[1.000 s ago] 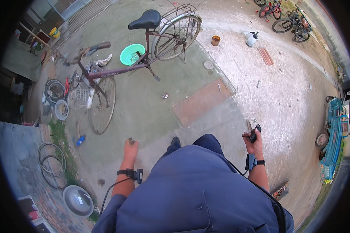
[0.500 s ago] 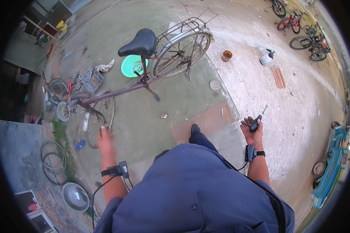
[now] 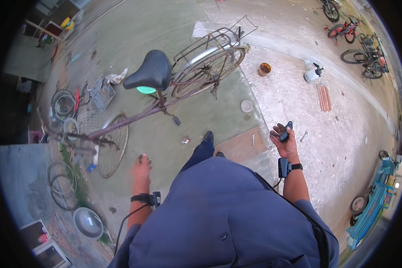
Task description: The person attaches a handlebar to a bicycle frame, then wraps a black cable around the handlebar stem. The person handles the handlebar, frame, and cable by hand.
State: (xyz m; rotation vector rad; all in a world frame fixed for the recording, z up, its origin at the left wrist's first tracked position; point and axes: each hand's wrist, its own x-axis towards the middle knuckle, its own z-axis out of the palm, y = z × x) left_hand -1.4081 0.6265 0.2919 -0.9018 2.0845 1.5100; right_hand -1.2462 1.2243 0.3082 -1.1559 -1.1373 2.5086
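Note:
My right hand (image 3: 285, 142), palm up, has its fingers closed round a small black oblong tool (image 3: 286, 131). Slightly smeared by motion, my left hand (image 3: 142, 172) hangs over the concrete with loosely bent fingers and nothing visible in it. Ahead of me stands an old bicycle (image 3: 138, 117) with a purple-brown frame, a black saddle (image 3: 150, 71) and a rear rack (image 3: 210, 41). Its front wheel (image 3: 113, 147) is the part nearest my left hand. A green basin (image 3: 146, 90) is partly hidden behind the saddle.
A spanner (image 3: 253, 139) lies on a reddish board (image 3: 239, 147); another small metal tool (image 3: 303, 136) lies beyond my right hand. Farther off are a rusty can (image 3: 264, 69), a spray bottle (image 3: 312, 73) and red tiles (image 3: 324, 98). A wire basket (image 3: 89, 119) and metal bowl (image 3: 88, 222) are left.
My left hand has moved right, away from the front wheel. My right hand, still round the black tool, has shifted slightly up and left. My view has moved, and the saddle now covers most of the basin.

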